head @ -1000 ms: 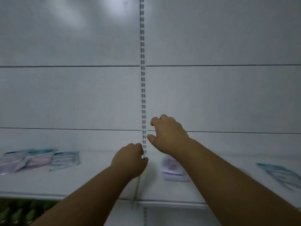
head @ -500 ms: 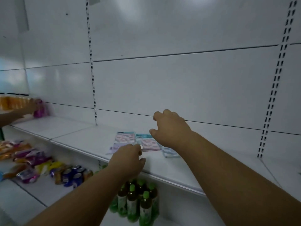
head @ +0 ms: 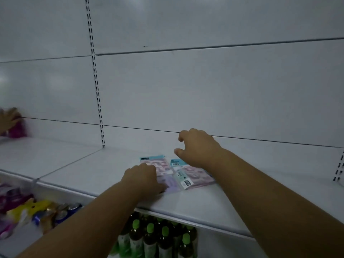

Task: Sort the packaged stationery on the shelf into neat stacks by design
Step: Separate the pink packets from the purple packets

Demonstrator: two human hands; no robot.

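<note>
Both hands have come down closer to the packets since a moment ago: the left hand [head: 142, 178] now lies fingers-down on the left stationery packet [head: 158, 169], pressing it flat, while the right hand [head: 198, 147] hovers just above the right stationery packet [head: 193, 176], fingers curled and apart, gripping nothing. Both packets lie side by side, touching, on the white shelf [head: 78, 170]. Their teal headers and barcode labels carry print too blurred to read. Green-capped bottles [head: 158, 237] stand below.
</note>
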